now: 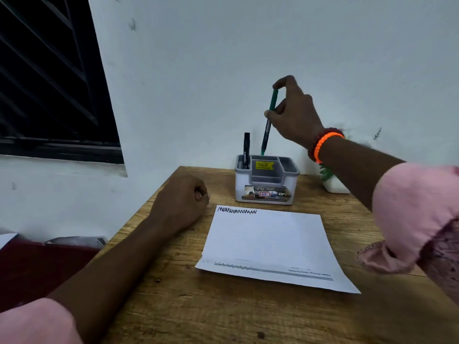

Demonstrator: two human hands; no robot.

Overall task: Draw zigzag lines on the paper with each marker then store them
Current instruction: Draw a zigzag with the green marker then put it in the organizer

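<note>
A white sheet of paper (pixel 270 247) lies on the wooden table, with one black zigzag line (pixel 237 211) along its far left edge. Behind it stands a grey and white desk organiser (pixel 267 181). A black marker (pixel 246 151) stands upright in its left compartment. My right hand (pixel 294 112) is raised above the organiser and holds a green marker (pixel 269 122) nearly upright, its lower tip just over the organiser's back rim. My left hand (pixel 181 199) rests on the table left of the paper as a loose fist, holding nothing.
The wooden table (pixel 223 306) stands against a white wall. A small white pot with a green plant (pixel 331 181) sits right of the organiser, partly behind my right forearm. A dark window fills the upper left. A dark red surface lies left of the table.
</note>
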